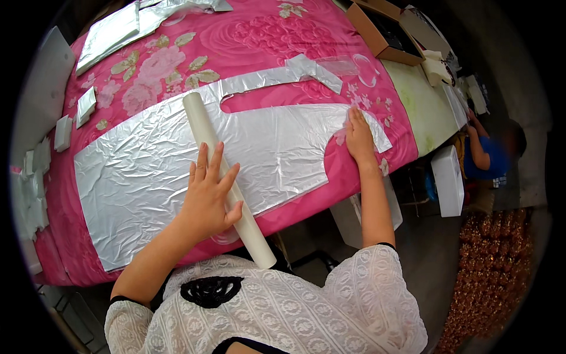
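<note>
A wrinkled silver plastic apron (141,171) lies spread over the pink floral cloth, its neck loop and strap at the far side and right. Across it rests a long white roller tube (205,127), slanting from the far middle toward my body and overhanging the near edge. My left hand (211,186) lies on the tube with its fingers spread. At the right end of the apron, my right hand (358,133) presses flat with outstretched fingers on the silver sheet beside a curved cutout.
Folded silver packs (109,40) lie at the far left, with small white packets (86,106) along the left side. A cardboard box (386,35) stands at the far right. Another person in blue (480,156) sits to the right, near a white bin (448,180).
</note>
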